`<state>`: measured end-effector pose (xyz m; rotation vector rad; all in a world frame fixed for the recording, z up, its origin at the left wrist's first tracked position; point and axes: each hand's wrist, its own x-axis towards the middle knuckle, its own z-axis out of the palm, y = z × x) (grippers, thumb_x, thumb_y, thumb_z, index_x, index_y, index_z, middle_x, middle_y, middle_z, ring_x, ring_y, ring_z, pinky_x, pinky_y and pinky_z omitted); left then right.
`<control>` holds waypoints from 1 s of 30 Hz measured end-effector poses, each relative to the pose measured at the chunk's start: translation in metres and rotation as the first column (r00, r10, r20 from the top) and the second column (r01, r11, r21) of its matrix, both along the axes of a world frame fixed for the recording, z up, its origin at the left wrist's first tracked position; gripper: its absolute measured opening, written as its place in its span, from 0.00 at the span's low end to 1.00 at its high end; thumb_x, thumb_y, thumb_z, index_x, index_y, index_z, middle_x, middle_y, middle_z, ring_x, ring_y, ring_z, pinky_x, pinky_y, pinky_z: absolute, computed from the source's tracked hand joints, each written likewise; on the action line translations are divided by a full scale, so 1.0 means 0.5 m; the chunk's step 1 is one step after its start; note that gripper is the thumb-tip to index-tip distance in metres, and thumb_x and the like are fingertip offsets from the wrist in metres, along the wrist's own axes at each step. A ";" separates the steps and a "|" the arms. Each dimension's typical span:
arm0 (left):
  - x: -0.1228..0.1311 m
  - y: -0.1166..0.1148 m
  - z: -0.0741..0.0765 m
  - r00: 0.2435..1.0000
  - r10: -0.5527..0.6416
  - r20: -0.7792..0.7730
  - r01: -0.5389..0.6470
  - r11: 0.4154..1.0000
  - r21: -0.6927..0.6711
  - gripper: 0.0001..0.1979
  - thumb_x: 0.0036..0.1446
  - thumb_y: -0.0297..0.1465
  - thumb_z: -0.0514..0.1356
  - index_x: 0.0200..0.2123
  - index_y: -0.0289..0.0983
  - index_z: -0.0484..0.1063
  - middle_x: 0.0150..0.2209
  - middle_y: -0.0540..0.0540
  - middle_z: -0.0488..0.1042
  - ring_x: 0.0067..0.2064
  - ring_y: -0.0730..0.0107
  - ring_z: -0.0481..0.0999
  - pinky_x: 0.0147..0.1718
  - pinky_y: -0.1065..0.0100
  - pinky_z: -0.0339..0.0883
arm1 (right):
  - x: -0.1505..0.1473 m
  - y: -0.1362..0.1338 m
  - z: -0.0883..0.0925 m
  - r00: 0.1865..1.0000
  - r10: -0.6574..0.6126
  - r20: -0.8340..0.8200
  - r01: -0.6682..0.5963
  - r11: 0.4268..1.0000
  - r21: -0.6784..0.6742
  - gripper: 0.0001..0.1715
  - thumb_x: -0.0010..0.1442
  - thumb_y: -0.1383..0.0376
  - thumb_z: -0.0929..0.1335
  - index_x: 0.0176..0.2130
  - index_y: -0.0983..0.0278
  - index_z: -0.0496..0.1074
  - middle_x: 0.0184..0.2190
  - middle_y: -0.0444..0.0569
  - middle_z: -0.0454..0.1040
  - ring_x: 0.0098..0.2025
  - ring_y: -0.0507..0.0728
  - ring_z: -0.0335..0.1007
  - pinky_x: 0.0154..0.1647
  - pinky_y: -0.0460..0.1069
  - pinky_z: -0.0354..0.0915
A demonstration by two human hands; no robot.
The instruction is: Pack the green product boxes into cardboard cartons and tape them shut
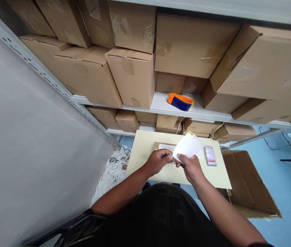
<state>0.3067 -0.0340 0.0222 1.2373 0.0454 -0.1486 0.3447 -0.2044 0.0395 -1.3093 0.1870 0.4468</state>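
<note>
A curved white paper sheet (186,147) with a small yellow mark at its top corner is held above the table. My right hand (191,166) pinches its lower edge, thumb on top. My left hand (158,160) is closed, thumb against forefinger, at the sheet's lower left corner; how much of the corner lies between the fingertips is hard to make out. Behind the hands, a small cardboard box (156,145) with white paper on it lies partly hidden on the pale yellow table (140,154). To the right of the sheet lies a purplish, blurred flat item (210,156).
Grey metal shelving (145,109) stacked with cardboard boxes (132,79) rises beyond the table. An orange and blue tape roll or band (180,102) sits on a shelf. White strips (110,175) pile up on the floor at left; an open carton (248,181) stands at right.
</note>
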 end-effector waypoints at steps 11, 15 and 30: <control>0.007 -0.021 -0.002 0.999 -0.022 0.035 0.021 1.000 0.019 0.18 0.59 0.45 0.67 0.33 0.35 0.74 0.28 0.48 0.77 0.33 0.68 0.75 0.38 0.66 0.68 | 0.004 -0.014 -0.026 0.990 0.115 -0.087 -0.113 0.993 0.032 0.16 0.52 0.58 0.77 0.35 0.66 0.76 0.28 0.47 0.76 0.26 0.54 0.68 0.28 0.50 0.66; 0.011 -0.024 -0.019 0.999 0.043 0.010 -0.043 0.996 0.076 0.18 0.58 0.45 0.67 0.33 0.35 0.75 0.29 0.48 0.76 0.32 0.69 0.74 0.36 0.67 0.67 | 0.015 -0.023 -0.065 0.999 0.037 0.020 -0.032 0.982 -0.187 0.30 0.51 0.54 0.77 0.51 0.61 0.71 0.42 0.48 0.75 0.36 0.56 0.72 0.36 0.51 0.69; 0.001 -0.004 -0.051 0.994 0.047 0.095 -0.079 0.923 0.376 0.13 0.62 0.41 0.61 0.31 0.37 0.74 0.29 0.50 0.74 0.33 0.69 0.71 0.36 0.69 0.65 | 0.007 0.003 -0.056 0.858 0.356 0.370 -0.145 0.859 -0.490 0.11 0.61 0.56 0.71 0.34 0.60 0.78 0.31 0.46 0.79 0.34 0.57 0.72 0.38 0.50 0.67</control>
